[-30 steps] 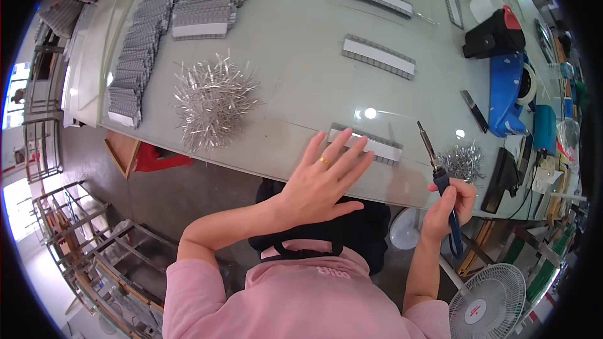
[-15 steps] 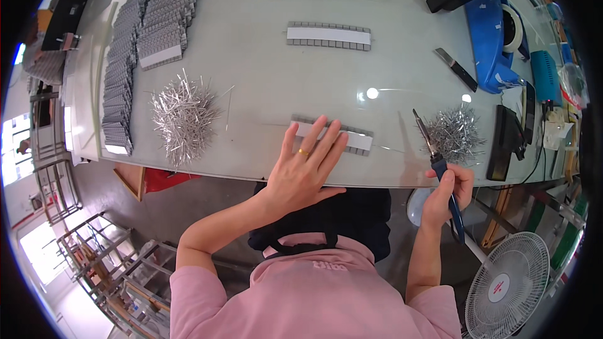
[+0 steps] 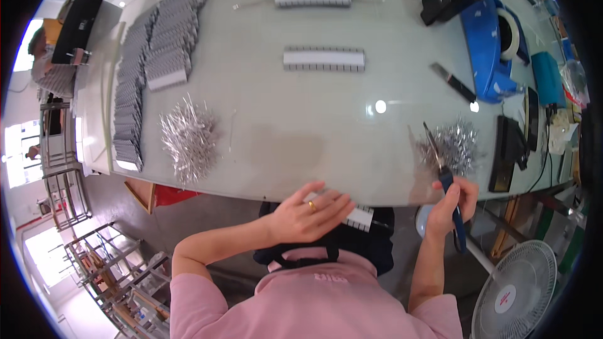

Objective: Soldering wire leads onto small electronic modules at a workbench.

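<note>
resting flat on a grey strip (image 3: pixel 359 216) at the surface (image 3: pixel 282 132) edge, the left hand (image 3: pixel 308 213) lies open; the right hand (image 3: pixel 453 198), well apart, clasps pliers (image 3: pixel 445 179) pointing away.

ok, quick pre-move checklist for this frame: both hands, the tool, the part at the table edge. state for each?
1. Left hand on the grey ribbed strip: ok, the palm lies flat over it at the near edge of the glass table.
2. Strip fully supported by the table: cannot tell, the hand hides most of it.
3. Right hand gripping the blue-handled pliers: ok, fingers are wrapped round the handles.
4. Pliers tip free: cannot tell, it points into the small pile of metal pins.
5. Larger pin pile apart from both hands: ok.
6. Black tool apart from the pliers: ok.
</note>
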`<action>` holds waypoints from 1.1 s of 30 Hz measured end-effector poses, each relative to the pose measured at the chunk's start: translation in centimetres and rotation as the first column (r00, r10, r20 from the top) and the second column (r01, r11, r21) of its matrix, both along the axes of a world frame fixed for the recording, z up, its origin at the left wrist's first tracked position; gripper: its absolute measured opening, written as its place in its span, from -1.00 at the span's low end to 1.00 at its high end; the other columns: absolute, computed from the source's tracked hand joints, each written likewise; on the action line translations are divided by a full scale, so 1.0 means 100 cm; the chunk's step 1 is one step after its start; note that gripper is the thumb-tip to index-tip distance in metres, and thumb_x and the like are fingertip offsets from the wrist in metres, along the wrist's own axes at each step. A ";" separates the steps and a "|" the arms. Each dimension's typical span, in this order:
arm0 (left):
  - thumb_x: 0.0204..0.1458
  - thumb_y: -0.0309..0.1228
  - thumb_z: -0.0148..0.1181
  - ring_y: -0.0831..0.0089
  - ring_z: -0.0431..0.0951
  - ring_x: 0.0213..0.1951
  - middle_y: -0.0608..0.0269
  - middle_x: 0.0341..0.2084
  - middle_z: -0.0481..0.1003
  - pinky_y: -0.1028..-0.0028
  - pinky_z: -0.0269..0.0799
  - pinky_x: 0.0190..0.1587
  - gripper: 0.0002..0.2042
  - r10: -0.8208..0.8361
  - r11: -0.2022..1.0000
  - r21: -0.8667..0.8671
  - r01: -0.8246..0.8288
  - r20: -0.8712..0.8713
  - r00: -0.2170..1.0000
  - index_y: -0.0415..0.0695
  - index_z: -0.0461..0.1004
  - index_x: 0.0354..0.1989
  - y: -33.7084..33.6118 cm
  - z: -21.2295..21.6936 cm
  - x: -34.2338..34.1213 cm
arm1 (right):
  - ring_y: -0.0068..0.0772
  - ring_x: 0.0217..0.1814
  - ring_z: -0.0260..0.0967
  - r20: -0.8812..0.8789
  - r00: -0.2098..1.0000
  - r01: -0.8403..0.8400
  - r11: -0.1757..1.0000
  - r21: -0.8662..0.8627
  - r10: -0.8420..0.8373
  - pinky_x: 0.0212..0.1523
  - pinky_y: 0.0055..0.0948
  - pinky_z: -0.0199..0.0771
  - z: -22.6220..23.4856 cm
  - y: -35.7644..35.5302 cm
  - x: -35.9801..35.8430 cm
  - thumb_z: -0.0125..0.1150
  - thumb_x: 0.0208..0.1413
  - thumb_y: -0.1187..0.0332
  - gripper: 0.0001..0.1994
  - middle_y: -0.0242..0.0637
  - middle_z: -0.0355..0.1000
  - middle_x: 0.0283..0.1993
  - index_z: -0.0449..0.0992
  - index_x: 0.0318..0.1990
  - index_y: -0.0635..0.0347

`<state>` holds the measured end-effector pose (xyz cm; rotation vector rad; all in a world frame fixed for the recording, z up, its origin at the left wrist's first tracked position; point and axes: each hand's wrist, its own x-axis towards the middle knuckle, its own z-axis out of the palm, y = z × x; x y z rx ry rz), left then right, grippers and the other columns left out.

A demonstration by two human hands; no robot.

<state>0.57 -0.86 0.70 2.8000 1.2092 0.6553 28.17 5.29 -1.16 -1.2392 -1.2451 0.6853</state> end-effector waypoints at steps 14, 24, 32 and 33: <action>0.05 -0.56 0.11 0.22 0.54 -0.06 0.23 -0.09 0.54 0.21 0.42 0.10 -0.69 0.275 0.925 0.264 -0.273 0.030 0.961 -0.15 0.47 0.01 0.287 0.005 -0.090 | -0.40 -0.43 0.37 0.185 0.982 -0.050 0.994 0.095 0.032 -0.34 -0.48 0.35 -0.009 -0.001 -0.008 0.10 0.17 0.30 -0.79 -0.15 0.43 -0.45 0.32 -0.27 0.29; 0.06 -0.32 0.21 0.18 0.33 0.21 0.15 0.13 0.38 0.08 0.15 0.27 -0.53 0.217 0.975 -0.007 -0.221 -0.141 0.966 -0.10 0.35 0.17 0.178 0.002 -0.065 | -0.39 -0.40 0.39 0.198 0.979 -0.067 0.990 0.121 0.042 -0.33 -0.46 0.39 -0.018 -0.003 -0.002 0.10 0.19 0.27 -0.76 -0.10 0.44 -0.40 0.29 -0.26 0.28; 0.00 -0.34 0.27 0.20 0.30 0.23 0.16 0.15 0.36 0.01 0.09 0.29 -0.46 0.292 0.935 -0.197 -0.295 -0.046 0.955 -0.07 0.33 0.21 0.110 0.006 -0.049 | -0.42 -0.40 0.40 0.129 0.990 -0.071 0.992 0.107 0.057 -0.32 -0.50 0.38 -0.010 0.000 -0.010 0.06 0.17 0.40 -0.85 -0.12 0.43 -0.36 0.33 -0.22 0.33; -0.02 -0.36 0.30 0.22 0.33 0.21 0.23 0.09 0.43 0.00 0.08 0.29 -0.50 0.327 0.925 -0.210 -0.316 0.015 0.945 -0.07 0.38 0.16 0.113 0.011 -0.045 | -0.42 -0.40 0.40 0.132 0.990 -0.071 0.992 0.101 0.058 -0.32 -0.50 0.38 -0.009 -0.001 -0.010 0.06 0.17 0.40 -0.85 -0.12 0.43 -0.36 0.33 -0.22 0.33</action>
